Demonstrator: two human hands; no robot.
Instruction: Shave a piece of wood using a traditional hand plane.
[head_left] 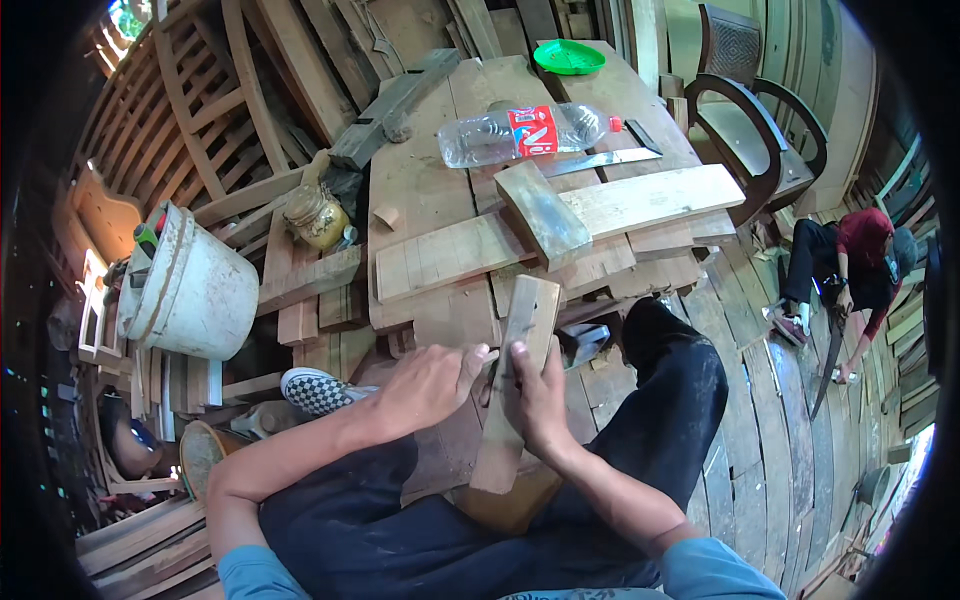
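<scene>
A short wooden block (528, 305) stands tilted between my legs, its top end leaning toward the bench. My right hand (541, 400) is closed around its right side, with the thumb on the wood's face. Just left of the block is my left hand (430, 388), fingers curled together and tips close to its edge; whatever they pinch is too small to make out. Beyond both hands, a pale board (440, 258) lies across the low wooden bench (420, 195). A thicker wood piece (545, 215) rests crosswise on that board.
On the bench lie a plastic bottle (480, 142), a try square (610, 159) and a green dish (568, 57). At left stand a white bucket (205, 290) and a glass jar (318, 215). At right, a co-worker (868, 240) crouches with a handsaw (829, 365) near a chair (738, 125).
</scene>
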